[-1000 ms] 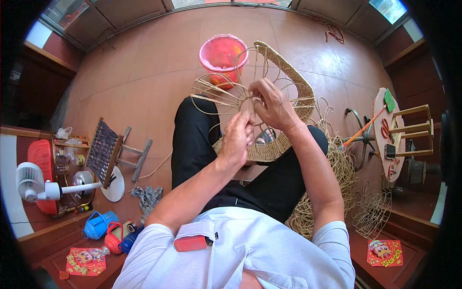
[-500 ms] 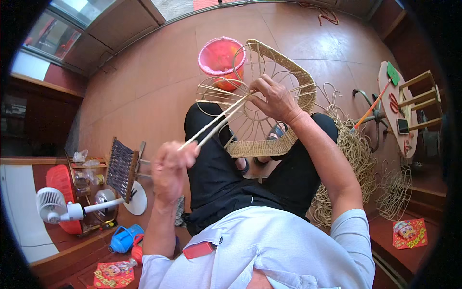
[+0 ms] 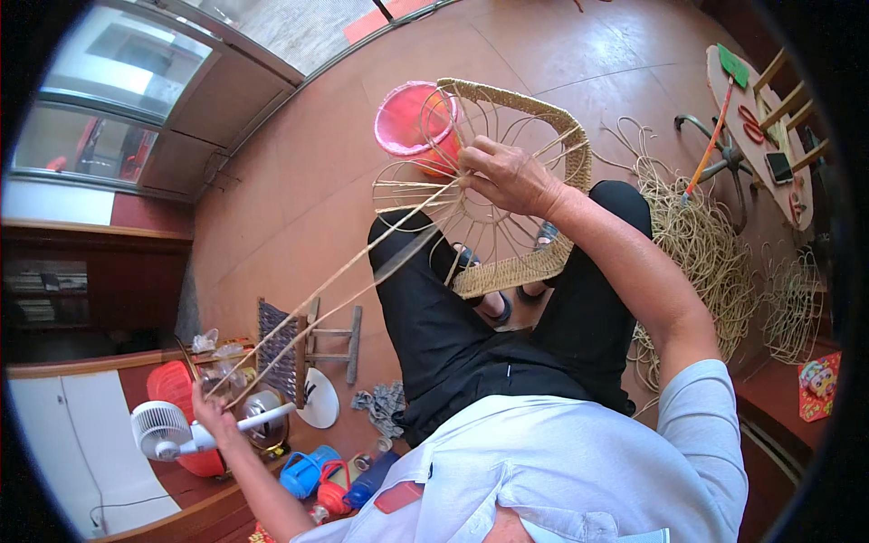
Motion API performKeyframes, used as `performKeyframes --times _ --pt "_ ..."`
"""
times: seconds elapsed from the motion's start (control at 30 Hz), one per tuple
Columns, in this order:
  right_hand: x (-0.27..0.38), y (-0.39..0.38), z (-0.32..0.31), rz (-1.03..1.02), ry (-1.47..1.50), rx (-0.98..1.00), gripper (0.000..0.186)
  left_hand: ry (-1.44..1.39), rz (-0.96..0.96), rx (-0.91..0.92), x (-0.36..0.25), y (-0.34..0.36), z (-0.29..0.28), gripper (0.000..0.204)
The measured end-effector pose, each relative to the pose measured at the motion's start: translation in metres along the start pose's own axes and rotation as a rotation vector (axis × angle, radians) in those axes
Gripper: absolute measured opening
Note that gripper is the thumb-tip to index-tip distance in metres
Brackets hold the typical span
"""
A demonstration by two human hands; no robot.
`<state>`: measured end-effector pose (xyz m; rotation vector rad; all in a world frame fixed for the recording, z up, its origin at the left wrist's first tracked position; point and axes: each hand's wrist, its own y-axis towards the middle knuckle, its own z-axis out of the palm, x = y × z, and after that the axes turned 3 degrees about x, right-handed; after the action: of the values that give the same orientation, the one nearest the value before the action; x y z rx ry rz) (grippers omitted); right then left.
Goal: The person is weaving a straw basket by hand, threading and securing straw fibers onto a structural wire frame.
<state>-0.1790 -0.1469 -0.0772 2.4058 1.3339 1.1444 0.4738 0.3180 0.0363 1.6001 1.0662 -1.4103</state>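
Over my knees lies a wire frame (image 3: pixel 520 274) of curved rods, with a band of woven straw cord around part of its rim. My right hand (image 3: pixel 509 176) is closed in a pinch on the frame near its centre, where the rods and the cord meet. Far out to the lower left, my left hand (image 3: pixel 214 414) grips the straw cord (image 3: pixel 319 291). Two strands of it run taut from there to the fingers of my right hand. The exact spot under the right fingertips is hidden.
A pink bucket (image 3: pixel 389 122) stands behind the frame. To the right are a heap of loose straw cord (image 3: pixel 701 271), and a board (image 3: pixel 724 100) with red scissors and a phone. At left stand a white fan (image 3: pixel 163 428), a small woven-seat stool (image 3: pixel 279 339) and a blue jug (image 3: pixel 308 471).
My left hand has swung out far to the lower left, drawing the cord strands longer. My right hand stays on the frame. The whole view has shifted and turned slightly.
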Motion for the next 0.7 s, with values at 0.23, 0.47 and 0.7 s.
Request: performKeyframes --times 0.23,0.47,0.7 --pt "-0.002 0.001 0.001 -0.022 0.058 -0.032 0.017 0.569 0.121 -0.711 -0.113 0.087 -0.101 0.047" --pt "-0.004 0.001 0.004 0.011 0.040 -0.022 0.013 0.645 0.632 0.585 -0.026 -0.089 0.286 0.029" --pt "0.001 0.000 -0.004 0.046 0.047 -0.021 0.014 0.561 0.950 0.747 0.022 -0.250 0.491 0.030"
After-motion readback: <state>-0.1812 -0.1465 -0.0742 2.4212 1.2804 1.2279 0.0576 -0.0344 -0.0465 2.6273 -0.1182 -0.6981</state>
